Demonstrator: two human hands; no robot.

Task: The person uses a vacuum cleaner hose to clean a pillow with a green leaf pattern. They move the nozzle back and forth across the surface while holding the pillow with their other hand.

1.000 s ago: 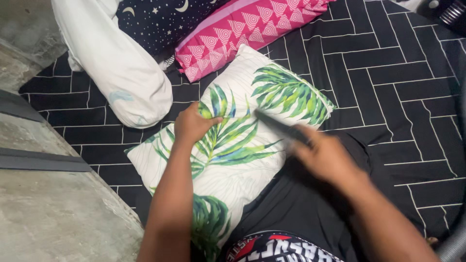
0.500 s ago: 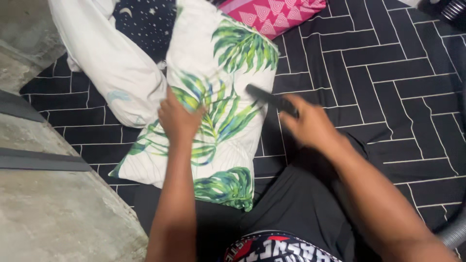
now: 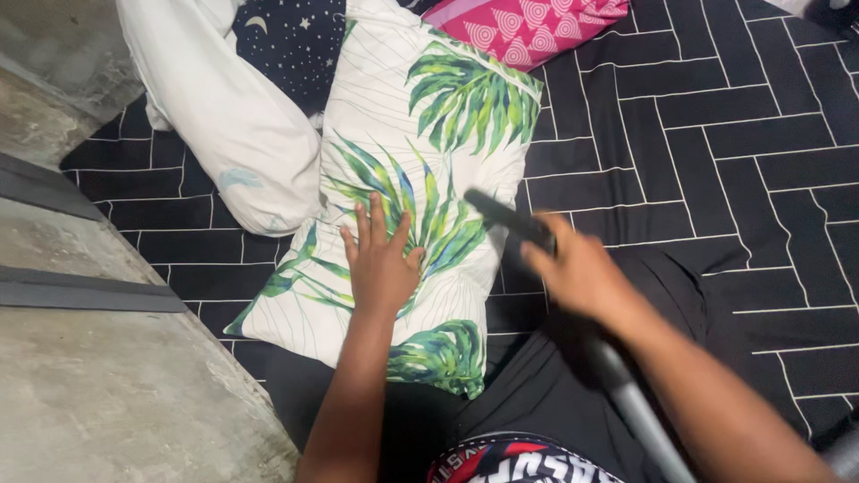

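A home sleeping area on the floor: a mattress in a black herringbone-patterned sheet (image 3: 716,134) lies beside bare concrete floor (image 3: 107,394) at lower left, with pillows piled on it, leaf-print (image 3: 429,116), white (image 3: 224,116), pink (image 3: 528,27).

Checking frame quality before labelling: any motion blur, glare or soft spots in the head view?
Head view: the right hand and the dark tool it grips are motion-blurred; the left hand, flat on the leaf-print pillow, is sharp. Lighting is even and soft, no glare. The grey hose at the bottom edge is soft.
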